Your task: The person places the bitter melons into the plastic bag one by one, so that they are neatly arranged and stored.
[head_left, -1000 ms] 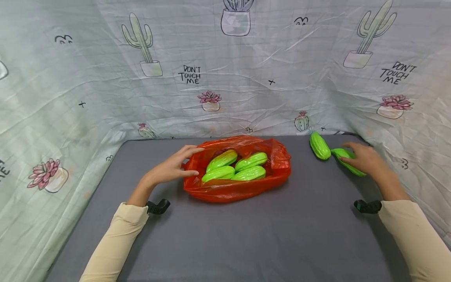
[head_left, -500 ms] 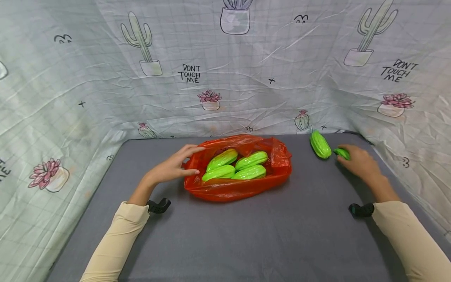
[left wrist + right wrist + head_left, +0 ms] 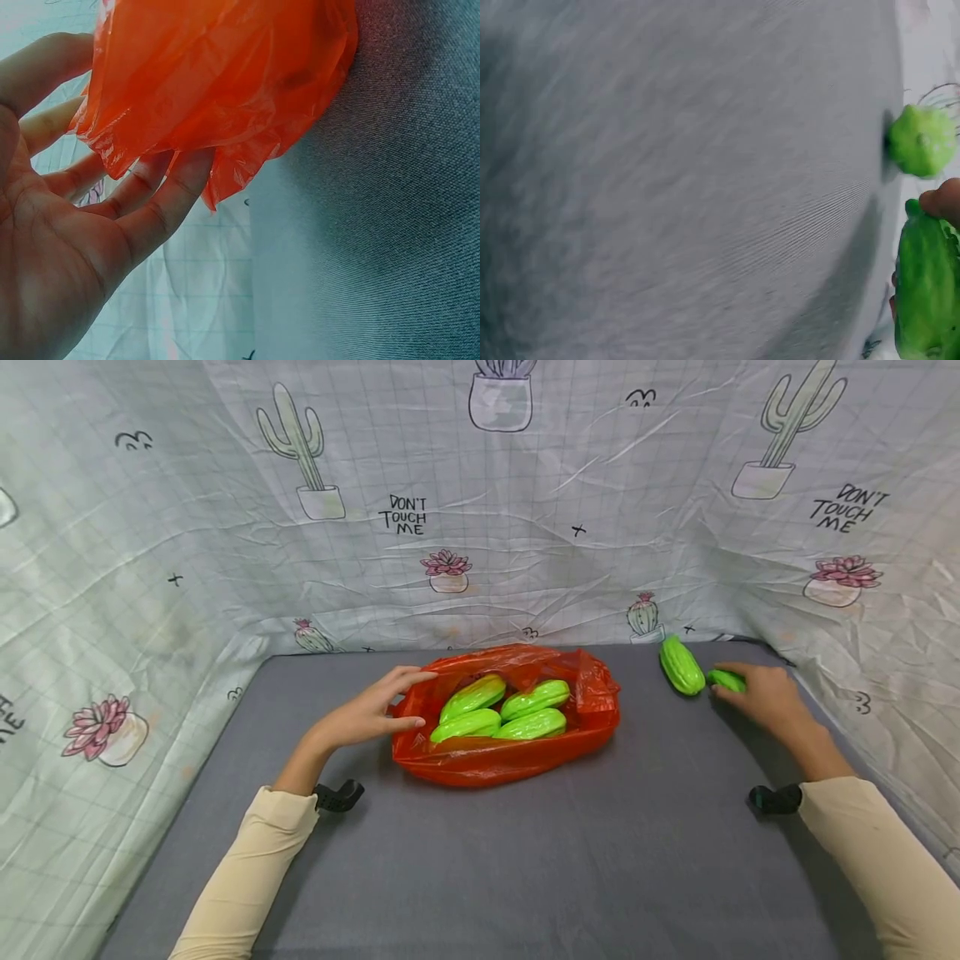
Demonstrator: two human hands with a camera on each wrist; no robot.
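In the head view my left hand (image 3: 371,710) is at the left end of a red plastic bag (image 3: 495,768), thumb and fingers spread apart. The left wrist view shows its fingers (image 3: 161,206) against the edge of the crinkled bag (image 3: 225,82). Several bright green ridged gourds (image 3: 531,725) lie inside the bag's wide mouth. On the right, my right hand (image 3: 768,697) grips another green gourd (image 3: 922,292), mostly covered by the hand in the head view. A thumb presses near its stem end in the right wrist view. Just left of it lies a loose gourd (image 3: 681,667).
The dark grey table (image 3: 525,868) extends in front of the bag and between both arms. A pale cloth (image 3: 555,568) printed with cacti hangs behind and along both sides. The loose gourd is close to the back edge.
My right hand has taken hold of the gourd beneath it and shifted slightly left, hiding more of it. The left hand, bag and loose gourd stay in place.
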